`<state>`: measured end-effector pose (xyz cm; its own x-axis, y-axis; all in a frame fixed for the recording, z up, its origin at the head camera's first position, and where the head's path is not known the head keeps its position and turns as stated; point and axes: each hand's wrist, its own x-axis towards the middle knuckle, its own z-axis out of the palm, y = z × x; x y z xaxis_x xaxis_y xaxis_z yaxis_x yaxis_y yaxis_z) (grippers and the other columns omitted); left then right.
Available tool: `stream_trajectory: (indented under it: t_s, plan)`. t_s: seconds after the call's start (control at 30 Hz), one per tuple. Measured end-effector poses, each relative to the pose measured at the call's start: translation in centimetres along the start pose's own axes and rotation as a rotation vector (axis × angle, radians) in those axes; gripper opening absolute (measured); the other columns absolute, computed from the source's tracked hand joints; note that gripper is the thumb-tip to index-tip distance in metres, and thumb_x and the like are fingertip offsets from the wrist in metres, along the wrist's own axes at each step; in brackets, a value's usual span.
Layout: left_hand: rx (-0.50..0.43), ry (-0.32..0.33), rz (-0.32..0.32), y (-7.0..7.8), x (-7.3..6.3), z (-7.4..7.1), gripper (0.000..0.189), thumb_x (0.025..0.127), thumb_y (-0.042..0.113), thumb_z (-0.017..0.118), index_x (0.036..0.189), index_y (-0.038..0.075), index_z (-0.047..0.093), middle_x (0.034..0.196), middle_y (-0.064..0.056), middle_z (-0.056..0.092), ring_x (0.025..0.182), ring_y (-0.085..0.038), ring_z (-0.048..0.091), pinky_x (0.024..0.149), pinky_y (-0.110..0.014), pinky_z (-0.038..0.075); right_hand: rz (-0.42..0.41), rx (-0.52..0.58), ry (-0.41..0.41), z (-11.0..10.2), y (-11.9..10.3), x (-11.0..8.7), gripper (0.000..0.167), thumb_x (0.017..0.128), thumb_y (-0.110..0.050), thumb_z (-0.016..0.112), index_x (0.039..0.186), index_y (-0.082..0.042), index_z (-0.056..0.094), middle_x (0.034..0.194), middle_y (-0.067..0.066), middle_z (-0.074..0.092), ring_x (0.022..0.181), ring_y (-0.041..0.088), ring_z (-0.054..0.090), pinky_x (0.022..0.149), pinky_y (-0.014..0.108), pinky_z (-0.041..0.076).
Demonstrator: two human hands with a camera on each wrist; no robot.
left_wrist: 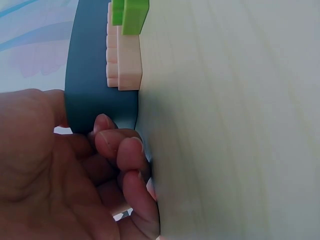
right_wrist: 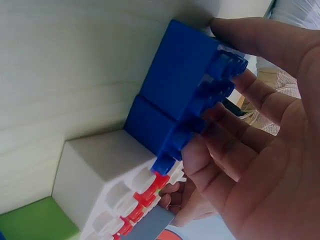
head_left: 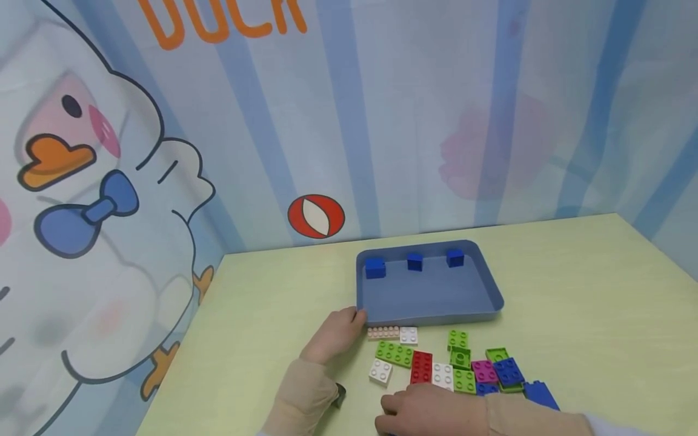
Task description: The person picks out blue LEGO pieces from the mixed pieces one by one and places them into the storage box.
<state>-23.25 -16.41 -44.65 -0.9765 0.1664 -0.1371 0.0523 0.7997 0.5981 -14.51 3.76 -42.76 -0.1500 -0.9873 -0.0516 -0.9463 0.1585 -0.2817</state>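
In the head view my left hand [head_left: 335, 334] is at the near left corner of a blue-grey tray [head_left: 431, 316]. The left wrist view shows its thumb on one side of the tray wall and curled fingers on the other, pinching it. My right hand [head_left: 433, 410] is low over the table at the near side of the bricks. Its thumb and fingers close around a blue toy brick [right_wrist: 177, 70], with a second blue brick [right_wrist: 150, 125] touching the first. Beside these stands a white brick [right_wrist: 105, 155]. The head view mostly hides the blue bricks under the hand.
Three blue bricks, one of them at the left [head_left: 375, 268], lie along the tray's far side. Several loose bricks in front include a red brick [head_left: 422, 367], a long green brick [head_left: 395, 353], a pale pink brick [head_left: 383, 333] and a magenta brick [head_left: 484, 372]. A printed curtain [head_left: 403, 121] hangs behind.
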Motion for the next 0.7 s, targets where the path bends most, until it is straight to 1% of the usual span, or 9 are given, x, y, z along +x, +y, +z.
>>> stream_trajectory:
  t_s: [0.2,0.3,0.4,0.47,0.6,0.7]
  plan:
    - [-0.019,-0.002,0.012,-0.1,-0.1,-0.1,0.039,0.100,0.033,0.033,0.095,0.006,0.060,0.089,-0.010,0.061,0.073,-0.019,0.053,0.068,-0.037,0.044,0.021,0.003,-0.047,-0.2,-0.1,0.1,0.029,0.094,-0.046,0.047,0.113,-0.026,0.058,0.095,-0.016,0.055,0.071,-0.007,0.045,0.062,0.008,0.037]
    - [-0.021,-0.008,0.013,0.0,-0.2,0.2,0.038,0.099,0.033,0.034,0.095,0.006,0.060,0.087,-0.010,0.060,0.072,-0.019,0.052,0.067,-0.037,0.044,0.021,-0.002,-0.066,-0.3,-0.3,0.0,0.030,0.094,-0.045,0.049,0.114,-0.026,0.059,0.095,-0.016,0.055,0.068,-0.007,0.043,0.060,0.008,0.036]
    - [-0.019,-0.008,0.013,0.0,-0.3,0.3,0.039,0.099,0.033,0.034,0.097,0.005,0.060,0.090,-0.011,0.061,0.074,-0.019,0.053,0.069,-0.038,0.045,0.018,0.001,-0.081,-0.5,-0.4,-0.2,0.031,0.093,-0.045,0.049,0.115,-0.025,0.059,0.096,-0.015,0.055,0.066,-0.006,0.042,0.059,0.007,0.035]
    - [-0.020,-0.004,0.012,0.1,-0.4,0.3,0.039,0.099,0.032,0.034,0.098,0.004,0.061,0.093,-0.013,0.062,0.075,-0.019,0.054,0.070,-0.039,0.045,0.013,-0.006,-0.077,-0.8,-0.6,-0.2,0.031,0.093,-0.045,0.050,0.115,-0.025,0.059,0.096,-0.016,0.055,0.065,-0.006,0.042,0.058,0.007,0.035]
    - [-0.016,0.007,0.006,0.2,-0.3,0.1,0.039,0.099,0.032,0.034,0.099,0.004,0.061,0.097,-0.014,0.063,0.077,-0.019,0.055,0.073,-0.040,0.046,0.015,0.013,-0.054,-1.9,-0.8,-0.2,0.029,0.094,-0.045,0.049,0.113,-0.026,0.060,0.096,-0.017,0.055,0.069,-0.007,0.044,0.062,0.007,0.037]
    - [-0.013,0.009,0.008,0.1,-0.3,-0.1,0.039,0.099,0.032,0.034,0.097,0.005,0.061,0.095,-0.013,0.063,0.075,-0.019,0.054,0.071,-0.039,0.045,0.033,0.052,-0.029,-3.1,-1.1,-0.4,0.027,0.092,-0.044,0.051,0.112,-0.028,0.060,0.095,-0.018,0.055,0.072,-0.007,0.045,0.066,0.008,0.038]
